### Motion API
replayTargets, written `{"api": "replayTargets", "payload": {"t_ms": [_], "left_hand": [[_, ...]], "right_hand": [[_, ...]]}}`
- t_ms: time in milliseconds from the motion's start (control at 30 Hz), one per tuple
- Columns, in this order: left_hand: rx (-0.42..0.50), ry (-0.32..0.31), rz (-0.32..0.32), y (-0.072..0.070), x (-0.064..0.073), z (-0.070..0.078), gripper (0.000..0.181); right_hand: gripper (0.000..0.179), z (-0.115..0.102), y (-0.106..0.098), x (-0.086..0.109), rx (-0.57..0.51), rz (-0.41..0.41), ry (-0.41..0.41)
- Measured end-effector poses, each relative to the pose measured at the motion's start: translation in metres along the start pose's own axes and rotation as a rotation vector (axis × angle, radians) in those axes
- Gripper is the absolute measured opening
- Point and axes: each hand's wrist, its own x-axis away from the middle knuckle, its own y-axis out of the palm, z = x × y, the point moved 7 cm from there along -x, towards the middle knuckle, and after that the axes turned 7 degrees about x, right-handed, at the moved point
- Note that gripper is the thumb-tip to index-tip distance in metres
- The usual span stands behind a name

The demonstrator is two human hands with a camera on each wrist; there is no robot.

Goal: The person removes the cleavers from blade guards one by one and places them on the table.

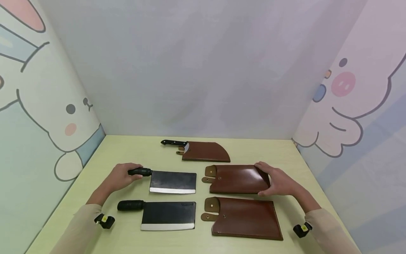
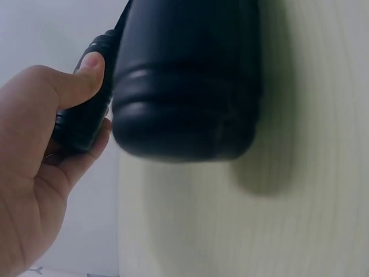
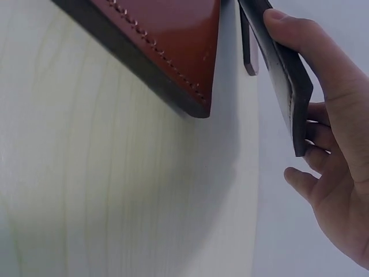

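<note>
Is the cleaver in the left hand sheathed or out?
Out: its blade is bare, apart from the sheath the right hand holds.

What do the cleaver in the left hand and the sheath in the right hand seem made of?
Cleaver blade: probably steel, its dark face ending in a bright strip.
Cleaver handle: likely plastic or rubber, black with a soft sheen and ridges.
Sheath: apparently leather, perhaps imitation, with a glossy brown face and thick dark edge.
</note>
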Motion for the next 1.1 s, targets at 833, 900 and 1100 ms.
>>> {"api": "replayTargets", "payload": {"t_ms": [833, 900, 1100], "left_hand": [[0.018, -0.055, -0.094, 0.018, -0.003, -0.019, 0.044], [0.025, -0.044, -0.099, 0.018, -0.003, -0.018, 0.044], [0.035, -0.063, -0.118, 0.018, -0.002, -0.02, 0.046]], "right_hand": [[0.12, 0.012, 0.025, -0.002, 0.055, -0.125, 0.069], [0.12, 0.013, 0.025, -0.001, 0.058, -0.128, 0.072], [0.122, 0.014, 0.022, 0.0, 0.079, -0.137, 0.072]]}}
